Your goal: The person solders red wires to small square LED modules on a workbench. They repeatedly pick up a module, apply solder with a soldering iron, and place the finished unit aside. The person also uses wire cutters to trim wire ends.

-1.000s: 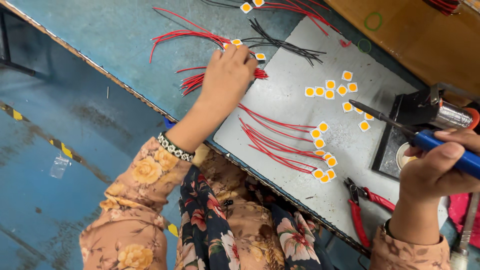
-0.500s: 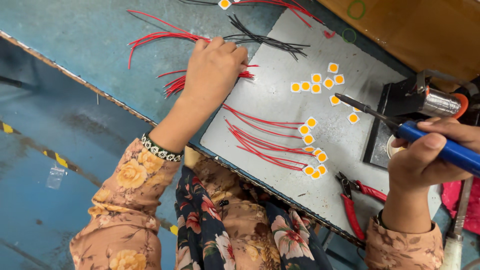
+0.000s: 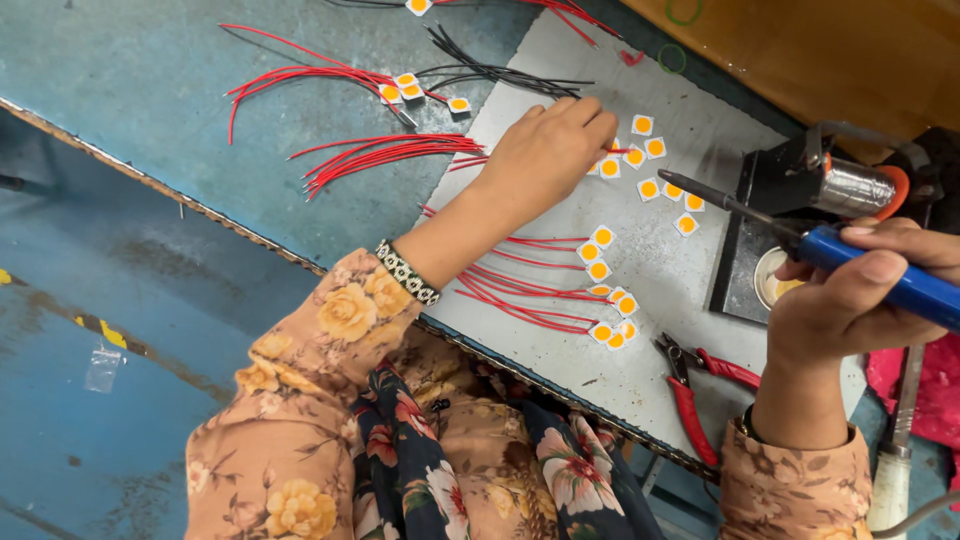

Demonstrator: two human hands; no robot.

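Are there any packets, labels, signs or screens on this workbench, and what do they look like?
No labels, signs or screens show.
Small clear plastic bag: on the blue floor at lower left, flat, see-through.
Yellow and black striped tape: short strip on the floor beside the bag, a marking with no writing.

Sleeves [image 3: 330,330]: a peach ground is covered with a yellow and cream flower pattern.
Cloth on lap [image 3: 450,470]: dark navy, printed with red and white flowers.
Bracelet [image 3: 407,272]: a black-and-white beaded pattern is seen.
Soldering iron [image 3: 900,280]: the handle is coloured bright blue.
Wires [image 3: 385,155]: red, with one black bundle [image 3: 500,72].
Small square chips [image 3: 640,187]: white, centred with orange-yellow.
Mat [image 3: 700,130]: pale grey.
Pliers [image 3: 690,395]: handles are coated red.
Bench top [image 3: 120,70]: worn blue-green.
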